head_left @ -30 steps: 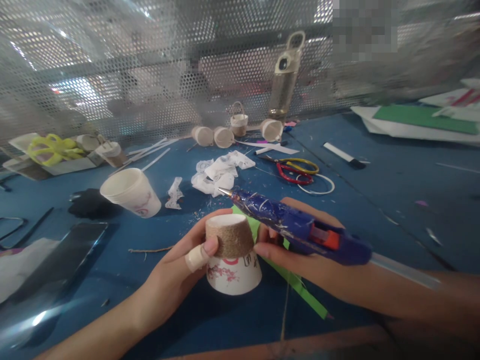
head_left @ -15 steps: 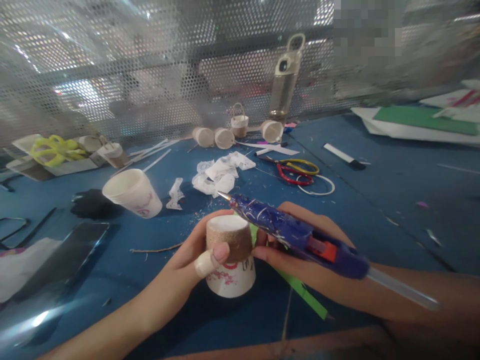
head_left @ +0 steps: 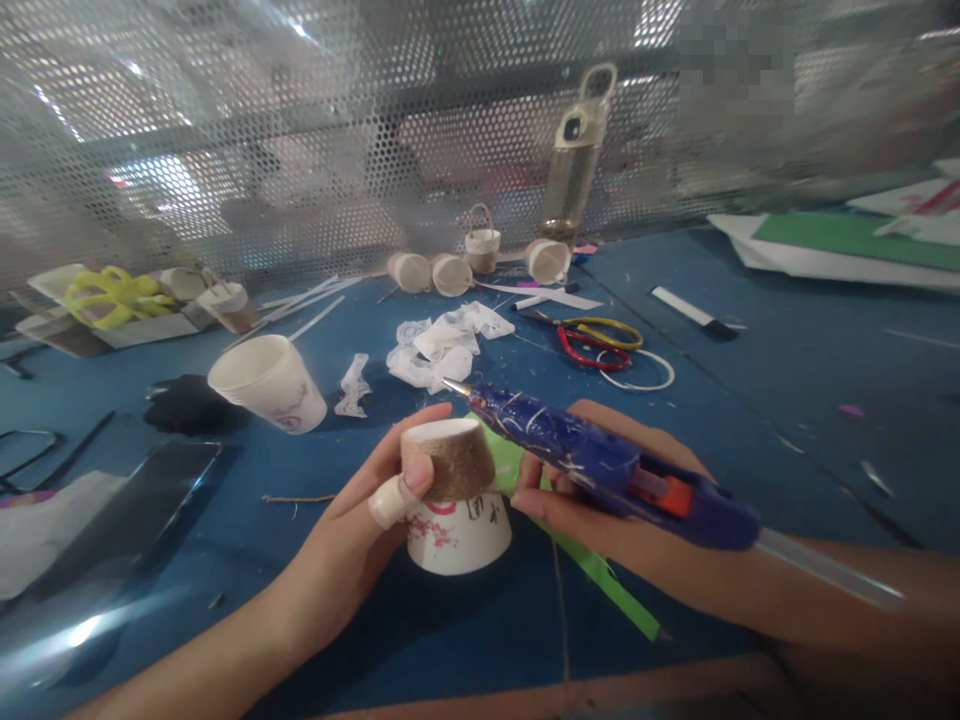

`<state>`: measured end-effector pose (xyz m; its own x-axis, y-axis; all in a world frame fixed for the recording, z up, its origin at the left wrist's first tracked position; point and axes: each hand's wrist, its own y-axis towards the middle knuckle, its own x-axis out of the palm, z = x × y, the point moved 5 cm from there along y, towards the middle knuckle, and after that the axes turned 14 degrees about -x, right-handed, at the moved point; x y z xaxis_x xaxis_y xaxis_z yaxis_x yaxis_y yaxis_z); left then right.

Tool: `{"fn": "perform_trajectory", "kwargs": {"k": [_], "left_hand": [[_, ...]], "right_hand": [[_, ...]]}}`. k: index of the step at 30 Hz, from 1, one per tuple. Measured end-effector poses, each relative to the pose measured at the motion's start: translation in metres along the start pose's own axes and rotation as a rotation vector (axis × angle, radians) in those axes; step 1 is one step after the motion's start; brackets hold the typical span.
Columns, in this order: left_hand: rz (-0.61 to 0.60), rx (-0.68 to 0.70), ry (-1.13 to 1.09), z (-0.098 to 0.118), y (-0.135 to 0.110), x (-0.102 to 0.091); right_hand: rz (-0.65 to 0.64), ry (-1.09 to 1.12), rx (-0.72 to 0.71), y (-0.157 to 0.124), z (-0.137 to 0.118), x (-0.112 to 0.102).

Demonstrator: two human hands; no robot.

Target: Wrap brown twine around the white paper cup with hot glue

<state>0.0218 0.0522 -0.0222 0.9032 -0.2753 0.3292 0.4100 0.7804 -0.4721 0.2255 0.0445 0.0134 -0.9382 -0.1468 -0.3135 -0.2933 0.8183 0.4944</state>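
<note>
My left hand is wrapped around a small twine-covered cup, with a band of tape or a bandage on its thumb. The white inside of that cup faces up. Directly below it is a white paper cup with pink blossom print, wide end down; whether the two are joined I cannot tell. My right hand grips a blue glue gun with a clear glue stick in its back. The nozzle points left, just above and behind the twine-covered cup. A green strip lies under the right hand.
Crumpled white lace, scissors and stacked paper cups lie beyond my hands. A phone lies at left. Small twine-wrapped cups and a bottle line the mesh screen. A marker is at right.
The twine-covered cup has moved slightly left and up in my left hand and now tilts against the printed cup below. My right hand with the glue gun has shifted slightly right.
</note>
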Motion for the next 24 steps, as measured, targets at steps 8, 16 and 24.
{"fn": "perform_trajectory", "kwargs": {"k": [8, 16, 24], "left_hand": [[-0.070, -0.031, -0.139, 0.004, 0.002, 0.004], [-0.098, -0.020, -0.153, 0.009, 0.002, 0.009], [-0.101, -0.020, -0.139, 0.004, -0.001, 0.003]], "right_hand": [[0.026, -0.226, -0.106, -0.005, -0.010, -0.007], [-0.136, -0.222, -0.173, 0.003, -0.020, -0.007], [-0.173, -0.235, -0.251, -0.003, -0.015, -0.013]]}}
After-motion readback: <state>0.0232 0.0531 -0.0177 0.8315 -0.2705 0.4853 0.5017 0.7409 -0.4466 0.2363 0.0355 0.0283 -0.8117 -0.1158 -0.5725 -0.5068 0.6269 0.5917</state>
